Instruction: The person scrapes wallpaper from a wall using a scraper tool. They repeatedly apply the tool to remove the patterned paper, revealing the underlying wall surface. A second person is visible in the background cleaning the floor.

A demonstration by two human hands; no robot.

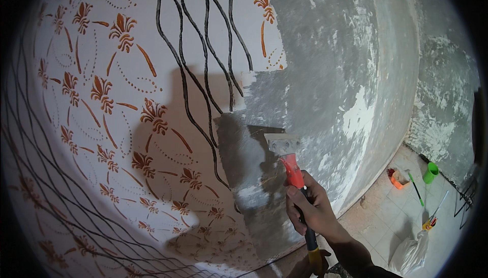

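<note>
My right hand (314,207) grips the black shaft of a long-handled wall scraper (293,171) with a red head. At the bottom of the view my left hand (301,268), partly cut off, holds the yellow end of the handle. The scraper's wide metal blade (284,143) is over bare grey wall (316,72), near the ragged edge of the white patterned covering; whether it touches cannot be told. The white wall covering (167,68) bears orange fleur-de-lis motifs, dotted loops and dark wavy lines.
On the tiled floor (392,217) at lower right are an orange container (399,180), a green cup (431,173), a green stick (416,190), a thin tool with a red and yellow handle (429,223) and a whitish bag (410,253). Another grey wall (444,87) stands at right.
</note>
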